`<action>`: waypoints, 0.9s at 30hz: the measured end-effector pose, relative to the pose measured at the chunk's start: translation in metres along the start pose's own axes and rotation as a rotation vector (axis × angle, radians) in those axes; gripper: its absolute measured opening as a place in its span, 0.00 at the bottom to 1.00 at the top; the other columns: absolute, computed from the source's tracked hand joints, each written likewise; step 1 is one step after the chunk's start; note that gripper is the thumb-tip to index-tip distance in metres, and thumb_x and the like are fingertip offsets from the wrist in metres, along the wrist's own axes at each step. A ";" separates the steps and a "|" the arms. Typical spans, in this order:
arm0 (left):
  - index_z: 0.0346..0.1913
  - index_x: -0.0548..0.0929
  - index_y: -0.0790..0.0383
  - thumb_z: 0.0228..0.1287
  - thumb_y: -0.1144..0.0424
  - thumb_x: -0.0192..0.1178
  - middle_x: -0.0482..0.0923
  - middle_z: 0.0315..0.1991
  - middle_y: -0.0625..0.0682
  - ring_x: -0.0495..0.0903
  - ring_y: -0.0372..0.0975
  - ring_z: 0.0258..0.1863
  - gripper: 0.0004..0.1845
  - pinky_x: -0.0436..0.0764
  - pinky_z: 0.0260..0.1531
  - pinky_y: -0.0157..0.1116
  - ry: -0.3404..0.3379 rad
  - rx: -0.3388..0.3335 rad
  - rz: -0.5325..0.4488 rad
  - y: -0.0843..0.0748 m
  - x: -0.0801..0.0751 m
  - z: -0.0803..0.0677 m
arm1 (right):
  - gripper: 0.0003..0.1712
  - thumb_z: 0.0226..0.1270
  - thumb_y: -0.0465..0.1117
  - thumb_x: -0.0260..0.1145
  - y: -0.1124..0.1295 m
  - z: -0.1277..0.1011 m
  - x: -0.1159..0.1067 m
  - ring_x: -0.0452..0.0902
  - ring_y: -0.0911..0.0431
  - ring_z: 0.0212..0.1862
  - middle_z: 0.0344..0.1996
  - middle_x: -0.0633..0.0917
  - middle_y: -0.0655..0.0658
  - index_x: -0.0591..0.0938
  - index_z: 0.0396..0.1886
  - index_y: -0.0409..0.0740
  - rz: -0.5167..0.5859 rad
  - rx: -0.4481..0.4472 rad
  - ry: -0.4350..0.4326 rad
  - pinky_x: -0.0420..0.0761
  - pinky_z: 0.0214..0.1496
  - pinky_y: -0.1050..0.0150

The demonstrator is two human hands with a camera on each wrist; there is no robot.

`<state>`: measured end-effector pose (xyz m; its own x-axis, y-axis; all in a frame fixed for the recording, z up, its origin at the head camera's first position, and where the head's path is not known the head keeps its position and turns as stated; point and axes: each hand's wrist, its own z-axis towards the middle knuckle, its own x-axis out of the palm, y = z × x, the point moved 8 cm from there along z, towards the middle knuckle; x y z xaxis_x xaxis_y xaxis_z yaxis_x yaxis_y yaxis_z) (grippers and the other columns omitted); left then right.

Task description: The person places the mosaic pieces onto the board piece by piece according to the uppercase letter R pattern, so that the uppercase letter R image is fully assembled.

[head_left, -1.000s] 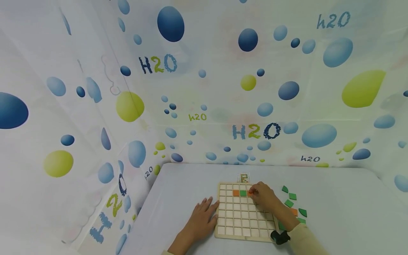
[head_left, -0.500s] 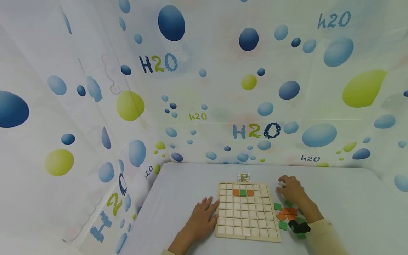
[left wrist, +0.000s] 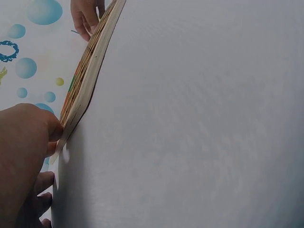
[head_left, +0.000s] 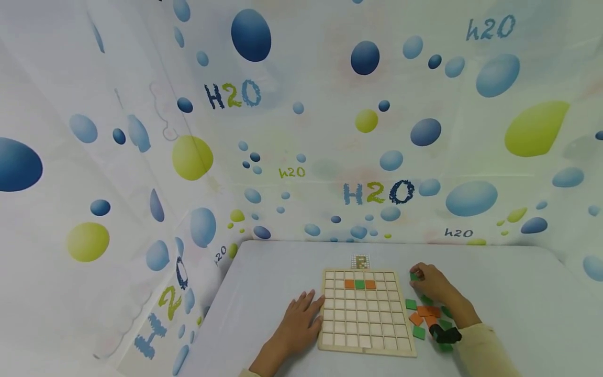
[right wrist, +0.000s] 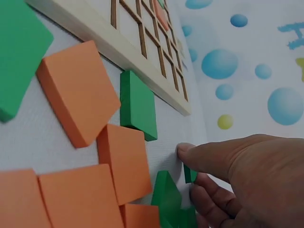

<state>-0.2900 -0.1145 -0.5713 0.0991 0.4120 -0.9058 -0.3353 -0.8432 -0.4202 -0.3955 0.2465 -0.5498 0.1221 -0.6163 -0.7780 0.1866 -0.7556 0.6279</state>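
Observation:
A wooden grid board (head_left: 341, 314) lies on the white table. In its second row from the far side sit an orange tile (head_left: 349, 284), a green tile (head_left: 360, 284) and another orange tile (head_left: 370, 285). My left hand (head_left: 298, 327) rests on the table with fingers extended, its fingertips touching the board's left edge; its thumb and fingers (left wrist: 43, 183) show there in the left wrist view. To the right of the board, my right hand (head_left: 432, 283) pinches a small green piece (head_left: 414, 276) between thumb and fingers. In the right wrist view, the thumb partly hides this green piece (right wrist: 189, 174).
Several loose orange tiles (right wrist: 78, 92) and green tiles (right wrist: 137, 104) lie right of the board, partly under my right forearm. A small printed pattern card (head_left: 360, 261) lies behind the board. A white curtain with blue drops (head_left: 471, 199) stands behind the table.
My right hand has left the second orange tile in the grid and moved right, off the board. There its fingers have closed on a green piece. The left hand stays put.

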 end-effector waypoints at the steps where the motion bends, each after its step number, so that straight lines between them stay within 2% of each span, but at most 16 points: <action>1: 0.80 0.69 0.48 0.82 0.49 0.49 0.62 0.82 0.59 0.58 0.58 0.82 0.29 0.58 0.77 0.65 -0.003 0.002 -0.001 0.000 0.000 0.000 | 0.16 0.70 0.32 0.69 0.001 0.000 0.001 0.78 0.41 0.48 0.44 0.81 0.33 0.79 0.52 0.27 0.005 -0.018 0.002 0.80 0.54 0.40; 6: 0.80 0.69 0.49 0.82 0.49 0.49 0.63 0.81 0.59 0.59 0.58 0.82 0.29 0.58 0.77 0.65 -0.011 0.008 -0.008 -0.001 0.001 -0.001 | 0.14 0.72 0.32 0.67 0.003 -0.007 0.004 0.80 0.42 0.47 0.44 0.82 0.34 0.80 0.52 0.27 -0.009 -0.051 -0.006 0.82 0.54 0.41; 16: 0.81 0.69 0.48 0.82 0.49 0.49 0.62 0.82 0.59 0.58 0.57 0.82 0.29 0.58 0.77 0.64 -0.003 0.006 0.003 -0.002 0.001 -0.001 | 0.12 0.73 0.34 0.68 0.000 -0.029 0.013 0.80 0.48 0.45 0.43 0.81 0.38 0.82 0.52 0.32 -0.010 -0.015 -0.022 0.83 0.50 0.47; 27: 0.80 0.70 0.51 0.82 0.51 0.49 0.62 0.82 0.60 0.58 0.58 0.82 0.28 0.58 0.77 0.65 -0.016 0.009 -0.011 0.000 0.000 -0.001 | 0.15 0.72 0.35 0.70 0.023 -0.023 0.023 0.82 0.48 0.43 0.42 0.82 0.38 0.83 0.52 0.31 -0.020 -0.027 -0.092 0.84 0.46 0.47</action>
<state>-0.2892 -0.1145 -0.5708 0.0874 0.4270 -0.9000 -0.3429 -0.8354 -0.4297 -0.3661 0.2200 -0.5536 0.0285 -0.6201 -0.7840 0.2146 -0.7622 0.6107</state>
